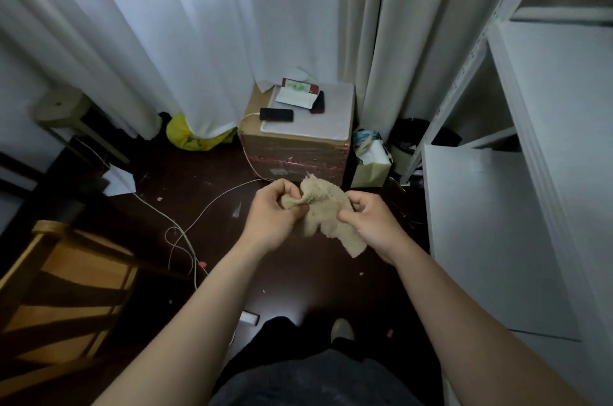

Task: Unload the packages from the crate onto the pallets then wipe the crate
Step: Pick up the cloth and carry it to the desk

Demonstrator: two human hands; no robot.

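— Cloth [328, 206] first: where is it?
— In the air above the dark floor [298, 279], between both hands and in front of the person. It is beige and crumpled, with one corner hanging down below the right hand.

— How do the hands have it?
— The left hand [270, 216] has its fingers curled in, and thumb and fingers pinch a bunched fold at the cloth's left edge. The right hand [371, 223] pinches the right edge in much the same way. Both forearms are bare.

— And the crate?
— A wooden frame [66, 289] with slats stands at the lower left of the floor. I cannot tell whether it is the crate. The cloth is well apart from it.

— What lies beyond the hands?
— A taped cardboard box [295, 153] stands on the floor against the white curtain [166, 40], and a white pad [335, 113] covers its top. A black phone [276, 114] lies at the pad's front left corner. A white cable [225, 193] runs from the phone down the box's left side and loops across the floor. Near the pad's back edge lies an open booklet or wallet [297, 95], touching a dark red item [319, 102] on its right.

— The sides?
— Just right of the box is a stuffed paper bag [373, 167], then white shelving [530, 107]. Left of the box, a yellow bag [195, 138] sits under the curtain hem. Farther left a sheet of paper [121, 183] lies on the floor.

— The person?
— Dark trousers [315, 379] and one shoe [342, 329] on the floor.
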